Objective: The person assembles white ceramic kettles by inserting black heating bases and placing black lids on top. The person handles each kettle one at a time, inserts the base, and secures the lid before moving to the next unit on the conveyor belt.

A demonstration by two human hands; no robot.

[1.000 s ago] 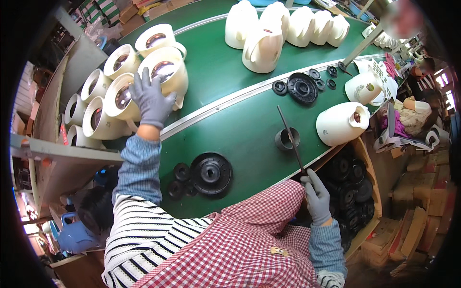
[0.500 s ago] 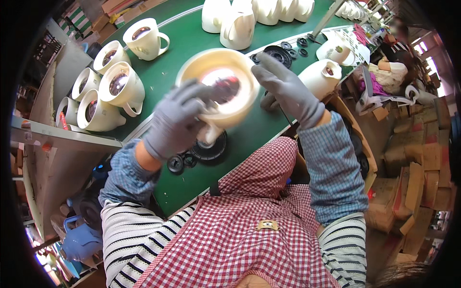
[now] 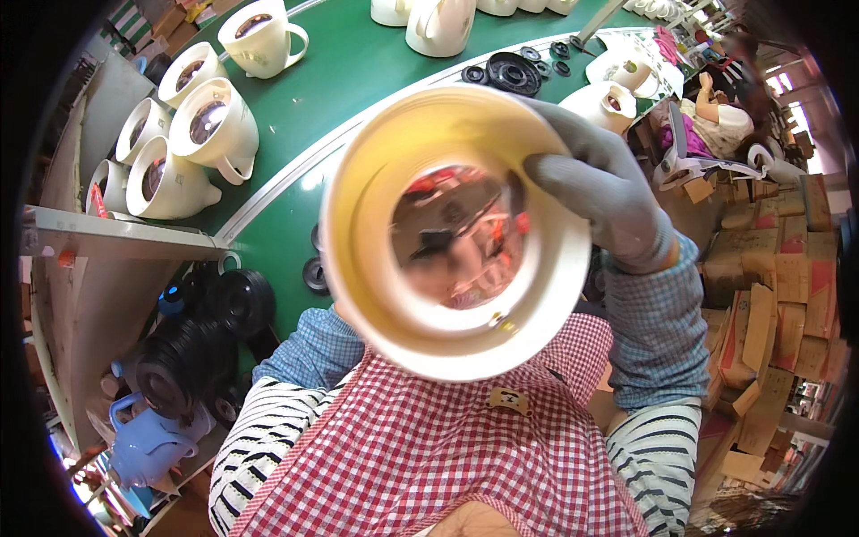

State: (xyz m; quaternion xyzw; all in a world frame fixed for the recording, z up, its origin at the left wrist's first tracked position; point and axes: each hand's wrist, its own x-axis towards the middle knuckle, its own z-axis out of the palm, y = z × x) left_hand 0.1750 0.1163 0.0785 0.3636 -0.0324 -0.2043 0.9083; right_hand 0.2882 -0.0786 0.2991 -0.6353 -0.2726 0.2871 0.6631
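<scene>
A cream vacuum jug body is held up close, its round open mouth facing me. Deep inside shines a mirrored glass liner, with reddish reflections. My right hand, in a grey glove, grips the far right of the rim, its fingers reaching over the edge to the inner wall. The jug hides my left hand; only the left sleeve shows below it, so its fingers cannot be made out. Several similar cream jugs with liners stand on the green table at the left.
More white jugs stand at the back. Black round parts lie beyond the held jug, near another jug. Stacked black rings and a blue jug sit lower left. Cardboard boxes and another person are at right.
The jug has come nearer to me, and its mouth now faces me more squarely. My right hand has closed on the rim. My left hand has gone from sight behind the jug.
</scene>
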